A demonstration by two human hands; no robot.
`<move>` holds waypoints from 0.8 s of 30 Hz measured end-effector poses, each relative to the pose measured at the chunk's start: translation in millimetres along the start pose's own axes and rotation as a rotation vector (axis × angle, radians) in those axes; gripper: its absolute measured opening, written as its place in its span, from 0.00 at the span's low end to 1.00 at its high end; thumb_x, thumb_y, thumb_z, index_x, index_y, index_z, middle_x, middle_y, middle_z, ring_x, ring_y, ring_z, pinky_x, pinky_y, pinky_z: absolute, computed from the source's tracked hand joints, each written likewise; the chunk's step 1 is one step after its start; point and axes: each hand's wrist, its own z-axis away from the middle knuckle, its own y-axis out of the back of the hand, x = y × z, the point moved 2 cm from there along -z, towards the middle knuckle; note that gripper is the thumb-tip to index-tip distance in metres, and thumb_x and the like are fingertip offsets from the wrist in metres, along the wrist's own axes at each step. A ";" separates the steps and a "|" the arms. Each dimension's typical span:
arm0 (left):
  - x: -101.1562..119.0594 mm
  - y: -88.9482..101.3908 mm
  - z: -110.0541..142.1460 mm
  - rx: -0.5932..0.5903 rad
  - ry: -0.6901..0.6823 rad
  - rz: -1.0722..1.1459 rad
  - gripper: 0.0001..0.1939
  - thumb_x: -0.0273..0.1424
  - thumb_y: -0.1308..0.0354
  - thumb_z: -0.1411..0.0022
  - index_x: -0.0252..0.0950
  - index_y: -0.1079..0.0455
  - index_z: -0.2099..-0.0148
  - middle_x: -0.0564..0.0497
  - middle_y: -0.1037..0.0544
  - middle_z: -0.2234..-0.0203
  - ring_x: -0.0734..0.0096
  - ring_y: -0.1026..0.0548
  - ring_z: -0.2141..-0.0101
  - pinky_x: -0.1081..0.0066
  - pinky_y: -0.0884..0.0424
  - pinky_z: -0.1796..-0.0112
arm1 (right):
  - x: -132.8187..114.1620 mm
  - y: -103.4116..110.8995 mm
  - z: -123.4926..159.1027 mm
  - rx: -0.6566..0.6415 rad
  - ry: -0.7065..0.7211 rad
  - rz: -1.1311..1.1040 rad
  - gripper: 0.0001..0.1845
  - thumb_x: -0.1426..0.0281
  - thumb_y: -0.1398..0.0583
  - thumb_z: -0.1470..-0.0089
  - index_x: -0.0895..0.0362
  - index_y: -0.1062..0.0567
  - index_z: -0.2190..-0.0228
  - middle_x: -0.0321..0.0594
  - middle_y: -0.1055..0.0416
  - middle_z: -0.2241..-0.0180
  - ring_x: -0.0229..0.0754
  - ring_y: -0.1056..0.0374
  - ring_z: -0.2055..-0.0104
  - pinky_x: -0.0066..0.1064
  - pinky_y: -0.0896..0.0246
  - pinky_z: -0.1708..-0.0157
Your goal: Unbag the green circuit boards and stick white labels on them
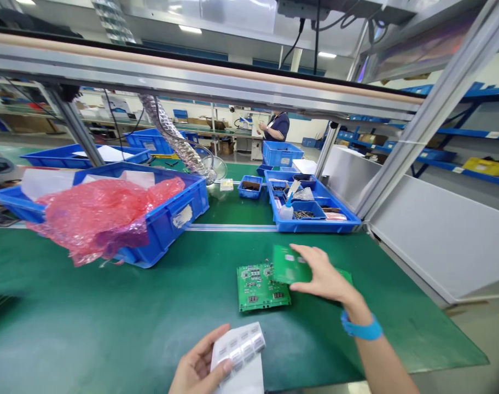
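Observation:
My left hand (198, 365) is closed on a white sheet of small labels (240, 353) at the near edge of the green mat. My right hand (324, 273), with a blue wristband, grips a green circuit board (288, 264) and holds it tilted just above the mat. A second green circuit board (261, 285) lies flat on the mat directly left of that hand, component side up. Another green board edge shows under my right hand, mostly hidden.
A big blue bin (167, 216) with red plastic wrap (97, 213) stands at the left. A blue tray (315, 223) of small parts boxes and a bottle (287, 208) sits behind the boards. A grey panel (434, 241) borders the right. A person stands far back.

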 end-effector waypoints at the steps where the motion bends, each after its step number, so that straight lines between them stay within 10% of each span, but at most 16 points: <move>1: 0.8 -1.4 1.2 0.001 -0.027 0.009 0.31 0.38 0.25 0.61 0.35 0.25 0.53 0.44 0.18 0.58 0.59 0.23 0.58 0.71 0.28 0.58 | 19.3 7.2 11.0 0.016 -0.083 0.048 0.47 0.52 0.35 0.57 0.55 0.43 0.40 0.51 0.40 0.41 0.56 0.45 0.39 0.54 0.62 0.39; 6: 9.6 -11.2 7.3 -0.036 -0.141 -0.057 0.26 0.34 0.29 0.57 0.34 0.26 0.54 0.47 0.18 0.66 0.64 0.23 0.65 0.72 0.29 0.63 | 72.2 3.3 53.9 0.015 -0.333 0.088 0.44 0.55 0.37 0.60 0.56 0.40 0.42 0.53 0.41 0.40 0.64 0.48 0.38 0.65 0.66 0.41; 10: 23.4 -19.3 16.5 -0.009 -0.274 -0.265 0.15 0.31 0.33 0.52 0.37 0.25 0.60 0.51 0.22 0.69 0.68 0.26 0.68 0.75 0.32 0.67 | -3.9 -18.3 61.5 0.172 -0.111 -0.244 0.27 0.53 0.43 0.47 0.50 0.33 0.48 0.46 0.37 0.43 0.53 0.45 0.39 0.49 0.52 0.41; 15: 38.6 -26.1 30.8 -0.020 -0.448 -0.412 0.09 0.31 0.35 0.49 0.39 0.24 0.62 0.52 0.23 0.70 0.69 0.26 0.69 0.77 0.32 0.68 | -114.9 -55.3 59.7 -0.047 0.052 -0.671 0.23 0.48 0.40 0.51 0.54 0.25 0.65 0.38 0.26 0.67 0.43 0.31 0.64 0.30 0.37 0.64; 24: 41.4 -23.2 42.0 0.094 -0.339 -0.254 0.05 0.36 0.33 0.50 0.40 0.20 0.72 0.52 0.20 0.79 0.72 0.26 0.75 0.80 0.33 0.71 | -124.7 -81.7 59.9 0.121 0.003 -0.974 0.19 0.57 0.33 0.55 0.58 0.26 0.84 0.36 0.32 0.82 0.35 0.38 0.78 0.25 0.45 0.76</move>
